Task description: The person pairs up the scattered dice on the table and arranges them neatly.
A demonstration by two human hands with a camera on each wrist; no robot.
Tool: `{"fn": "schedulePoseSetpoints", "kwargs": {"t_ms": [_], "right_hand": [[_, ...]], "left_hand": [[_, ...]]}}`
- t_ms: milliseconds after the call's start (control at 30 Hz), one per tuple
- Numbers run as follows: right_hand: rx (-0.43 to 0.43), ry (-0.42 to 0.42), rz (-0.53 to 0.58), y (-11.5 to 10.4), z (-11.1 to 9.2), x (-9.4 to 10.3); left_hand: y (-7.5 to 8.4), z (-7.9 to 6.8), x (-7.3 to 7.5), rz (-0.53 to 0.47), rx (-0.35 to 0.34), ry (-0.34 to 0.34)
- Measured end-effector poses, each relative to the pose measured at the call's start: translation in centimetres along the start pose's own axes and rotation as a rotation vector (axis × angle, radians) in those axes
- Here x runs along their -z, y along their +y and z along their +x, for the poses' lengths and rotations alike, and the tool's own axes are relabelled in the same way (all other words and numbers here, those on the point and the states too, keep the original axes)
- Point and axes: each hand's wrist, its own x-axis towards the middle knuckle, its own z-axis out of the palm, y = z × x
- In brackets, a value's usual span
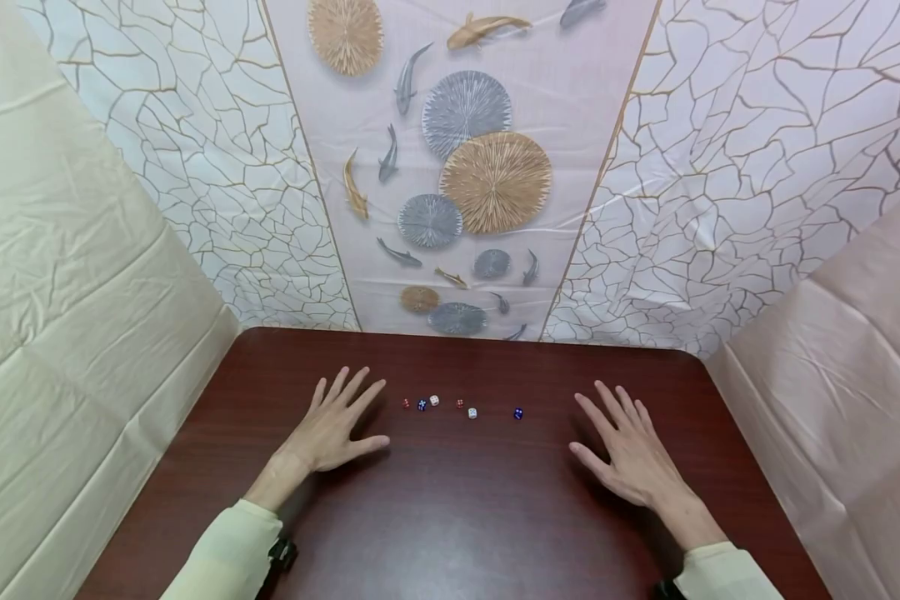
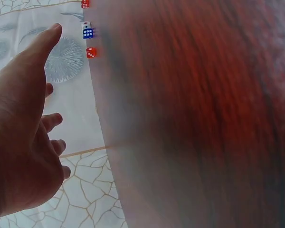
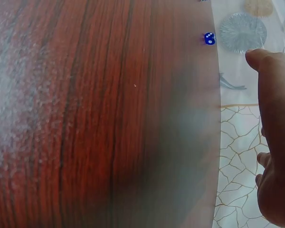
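Note:
Several small dice lie in a loose row across the table. From the left come a red die point(image 1: 406, 403), a blue die point(image 1: 422, 406), a white die point(image 1: 434, 401), a second red die point(image 1: 460, 403), a second white die point(image 1: 472, 413) and, farther right, a second blue die point(image 1: 518, 413). My left hand point(image 1: 335, 429) is spread out to the left of the row, its fingertips nearest the first red die. To the right of the lone blue die, my right hand point(image 1: 627, 446) is spread too. Both hands hold nothing and are apart from the dice.
The dark reddish wooden table point(image 1: 435, 517) has rounded far corners. Behind it hangs a patterned cloth point(image 1: 390, 275) with fish and round leaf shapes. Pale cloth walls point(image 1: 82, 333) flank the table on both sides.

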Motion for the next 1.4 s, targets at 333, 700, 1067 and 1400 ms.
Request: {"fn": "schedulePoseSetpoints", "kwargs": {"t_ms": [333, 700, 1067, 1400], "right_hand": [[0.000, -0.013, 0.016, -0.3, 0.6, -0.1], [-0.010, -0.031, 0.046, -1.1, 1.1, 0.0], [-0.010, -0.037, 0.069, -1.8, 1.8, -0.6], [0.026, -0.001, 0.087, -2.4, 2.3, -1.0]], "left_hand": [[0.4, 0.5, -0.1, -0.017, -0.018, -0.005], [0.8, 1.1, -0.2, -0.087, -0.026, -0.024], [1.4, 2.2, -0.7, -0.124, -0.060, 0.003], [2.0, 3.1, -0.7, -0.177, -0.090, 0.002]]}}
